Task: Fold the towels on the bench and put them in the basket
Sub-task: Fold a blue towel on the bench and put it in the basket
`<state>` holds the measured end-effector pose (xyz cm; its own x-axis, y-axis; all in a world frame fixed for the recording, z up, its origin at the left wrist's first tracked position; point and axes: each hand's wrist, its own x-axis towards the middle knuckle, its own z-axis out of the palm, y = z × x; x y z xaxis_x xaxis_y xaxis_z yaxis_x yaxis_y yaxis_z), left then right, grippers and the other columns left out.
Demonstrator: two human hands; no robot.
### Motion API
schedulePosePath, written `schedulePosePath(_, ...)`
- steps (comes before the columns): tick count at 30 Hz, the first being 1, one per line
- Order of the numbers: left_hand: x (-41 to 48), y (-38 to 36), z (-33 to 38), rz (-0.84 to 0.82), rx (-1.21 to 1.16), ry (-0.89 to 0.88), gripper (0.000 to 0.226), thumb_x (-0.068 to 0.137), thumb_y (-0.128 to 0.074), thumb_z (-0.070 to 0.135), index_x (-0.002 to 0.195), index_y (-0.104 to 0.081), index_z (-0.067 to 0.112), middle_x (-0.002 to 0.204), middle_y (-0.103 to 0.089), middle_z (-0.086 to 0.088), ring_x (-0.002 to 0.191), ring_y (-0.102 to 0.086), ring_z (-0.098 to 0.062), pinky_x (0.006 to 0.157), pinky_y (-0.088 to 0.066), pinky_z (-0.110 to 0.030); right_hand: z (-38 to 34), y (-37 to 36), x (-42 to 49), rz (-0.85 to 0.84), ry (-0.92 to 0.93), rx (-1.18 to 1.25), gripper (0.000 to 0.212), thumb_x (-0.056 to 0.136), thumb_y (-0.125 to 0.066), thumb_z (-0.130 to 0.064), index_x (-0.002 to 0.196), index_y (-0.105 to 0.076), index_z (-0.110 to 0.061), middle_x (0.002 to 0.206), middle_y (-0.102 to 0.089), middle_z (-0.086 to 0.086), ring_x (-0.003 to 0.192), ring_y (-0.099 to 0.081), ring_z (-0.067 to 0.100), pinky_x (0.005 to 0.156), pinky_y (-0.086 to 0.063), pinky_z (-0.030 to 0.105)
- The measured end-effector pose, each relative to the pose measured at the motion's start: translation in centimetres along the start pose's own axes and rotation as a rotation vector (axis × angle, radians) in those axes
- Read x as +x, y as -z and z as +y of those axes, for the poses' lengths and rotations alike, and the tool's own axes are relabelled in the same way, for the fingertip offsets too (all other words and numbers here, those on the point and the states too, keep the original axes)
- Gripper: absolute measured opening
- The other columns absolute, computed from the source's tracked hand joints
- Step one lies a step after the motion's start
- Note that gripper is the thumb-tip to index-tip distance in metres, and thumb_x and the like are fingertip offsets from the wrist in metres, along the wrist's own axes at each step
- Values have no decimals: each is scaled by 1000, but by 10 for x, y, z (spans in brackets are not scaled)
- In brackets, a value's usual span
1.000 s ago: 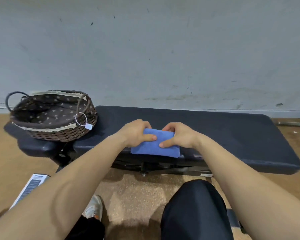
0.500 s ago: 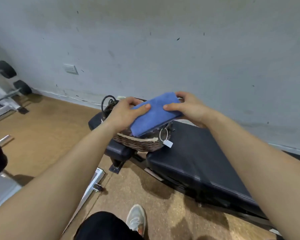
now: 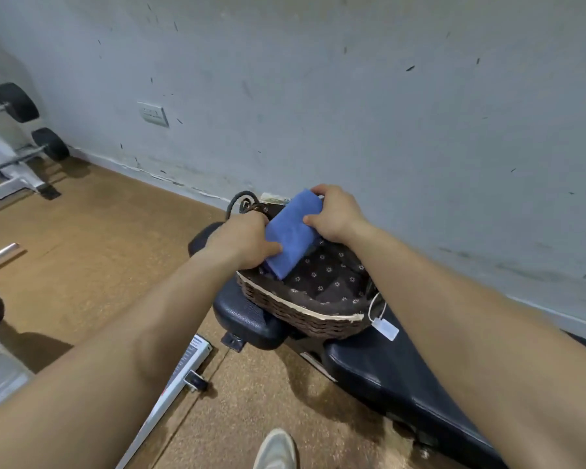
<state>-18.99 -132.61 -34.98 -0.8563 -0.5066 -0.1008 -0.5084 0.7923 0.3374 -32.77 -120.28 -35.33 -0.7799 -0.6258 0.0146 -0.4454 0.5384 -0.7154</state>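
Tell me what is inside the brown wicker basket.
The brown wicker basket shows dark flower-print fabric lining and a folded blue towel, held by the left hand and right hand. Whatever lies beneath the towel and hands is hidden.

Left hand (image 3: 242, 243) and right hand (image 3: 335, 214) grip, arms extended.

A gym's weights area: a black padded weight bench (image 3: 386, 374) stands on tan speckled flooring (image 3: 82, 238) beside a scuffed grey wall (image 3: 318, 96), while black-ended barbells (image 3: 14, 102) rest on a white metal rack (image 3: 11, 179) at far left.
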Motion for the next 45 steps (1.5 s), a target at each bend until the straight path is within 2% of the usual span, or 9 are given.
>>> schedulePosePath(7, 3, -13, 5, 67, 512, 33, 27, 89, -65, 32, 110, -60, 17, 110, -65, -6, 100, -66, -30, 70, -34, -34, 9, -49, 18, -37, -25, -115, 59, 86, -72, -17, 141, -51, -15, 138, -58, 9, 125, -55, 27, 99, -43, 29)
schedulePosePath(16, 10, -30, -10, 112, 551, -112, 25, 87, -62, 20, 111, -68, 25, 111, -66, -4, 100, -66, -27, 67, -37, -32, 9, -80, 28, -65, -42, -232, 32, 84, -68, -6, 116, -66, -13, 116, -66, 10, 105, -63, 31, 85, -54, 37)
schedulePosePath(22, 23, -22, -22, 19, 585, -207, 25, 92, -54, 23, 108, -72, 28, 106, -72, -2, 100, -66, -25, 76, -34, -32, 9, -77, 17, 141, 156, -528, 34, 84, -75, -31, 112, -60, -19, 118, -56, 5, 109, -56, 31, 72, -40, 34)
schedulePosePath(26, 27, -16, -20, -25, 614, -202, 29, 92, -53, 18, 115, -69, 26, 112, -70, -6, 104, -66, -29, 73, -39, -33, 16, -68, 15, -119, 279, -492, 31, 89, -61, -15, 114, -68, -32, 119, -58, 0, 114, -56, 27, 87, -49, 39)
schedulePosePath(32, 35, -22, -11, -124, 405, -155, 34, 90, -48, 7, 115, -69, 15, 115, -68, -11, 102, -65, -33, 83, -56, -44, 15, -57, 13, -309, 218, -491, 58, 86, -46, 4, 129, -65, -30, 134, -59, 5, 122, -54, 28, 88, -47, 34)
schedulePosePath(35, 41, -15, -9, -227, 235, -43, 27, 89, -47, 6, 102, -70, 8, 107, -70, -16, 95, -66, -32, 81, -56, -43, 10, -57, 16, -305, 143, -386, 53, 85, -43, 1, 127, -68, -20, 137, -61, 6, 126, -55, 29, 101, -47, 38)
schedulePosePath(38, 46, -7, -1, -314, -154, 143, 18, 97, -48, 13, 85, -60, 5, 94, -68, -22, 78, -64, -31, 65, -57, -41, 5, -56, 22, -298, 22, -174, 30, 87, -43, -5, 101, -70, -3, 111, -70, 16, 105, -62, 34, 89, -52, 37)
schedulePosePath(41, 47, 0, 6, -347, -435, 319, 45, 105, -38, 43, 111, -56, 3, 91, -60, -18, 80, -63, -33, 77, -58, -43, 0, -55, 26, -318, -148, 93, 18, 95, -42, -17, 94, -59, -13, 96, -60, 12, 86, -54, 25, 83, -51, 40)
schedulePosePath(45, 53, -2, 8, -356, -421, 367, 71, 101, -23, 62, 135, -49, 5, 115, -56, -26, 108, -60, -45, 97, -51, -52, 1, -52, 19, -357, -309, 327, 14, 93, -41, -27, 93, -53, -21, 97, -55, 5, 89, -49, 21, 81, -42, 37)
